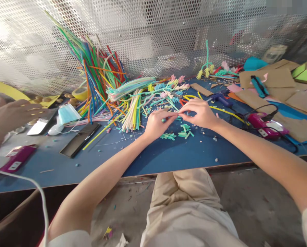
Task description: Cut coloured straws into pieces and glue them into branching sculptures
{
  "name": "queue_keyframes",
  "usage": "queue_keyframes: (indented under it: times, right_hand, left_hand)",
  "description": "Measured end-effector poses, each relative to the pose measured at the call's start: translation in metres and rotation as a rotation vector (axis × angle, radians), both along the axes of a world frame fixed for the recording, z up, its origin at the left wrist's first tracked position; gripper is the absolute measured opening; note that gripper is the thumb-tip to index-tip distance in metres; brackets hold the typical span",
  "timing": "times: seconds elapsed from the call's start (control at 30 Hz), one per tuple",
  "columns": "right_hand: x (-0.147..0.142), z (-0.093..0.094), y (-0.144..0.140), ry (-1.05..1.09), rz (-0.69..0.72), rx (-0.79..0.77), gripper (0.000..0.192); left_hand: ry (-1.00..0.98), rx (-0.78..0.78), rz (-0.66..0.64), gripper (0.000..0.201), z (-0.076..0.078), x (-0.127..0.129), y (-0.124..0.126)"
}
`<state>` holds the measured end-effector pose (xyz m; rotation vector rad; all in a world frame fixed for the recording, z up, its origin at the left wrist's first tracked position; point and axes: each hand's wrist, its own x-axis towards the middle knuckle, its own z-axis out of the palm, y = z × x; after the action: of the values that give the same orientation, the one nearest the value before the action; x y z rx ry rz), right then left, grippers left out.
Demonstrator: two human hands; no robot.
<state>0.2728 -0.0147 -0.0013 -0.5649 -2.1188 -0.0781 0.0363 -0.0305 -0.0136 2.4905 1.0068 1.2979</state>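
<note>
My left hand and my right hand meet above the blue table, both in a pinch with their fingertips touching. Whatever sits between the fingertips is too small to make out. Just below them lies a small pile of short cut green pipe cleaner pieces, with another green cluster beside it. Behind my hands are pastel pipe cleaner sprigs and a bundle of cut pink, yellow and green pipe cleaners.
Long coloured pipe cleaners stand against a perforated metal panel. At left are a phone, a face mask and another person's hand. A glue gun, magenta power strip and cardboard pieces lie right.
</note>
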Motion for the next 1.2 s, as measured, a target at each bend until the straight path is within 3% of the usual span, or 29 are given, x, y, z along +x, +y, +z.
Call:
queue_keyframes:
  times: [0.63,1.2]
  right_hand:
    - [-0.0020,0.0016,-0.0022,-0.040,-0.101,-0.011,0.012]
    - [-0.0010,0.0022,-0.0027,-0.016,-0.076,0.007,0.006]
  left_hand:
    - [0.008,0.002,-0.005,0.020,-0.0004,0.0012,0.0001]
    - [-0.018,-0.011,-0.008,0.018,0.0008,0.0023,-0.0015]
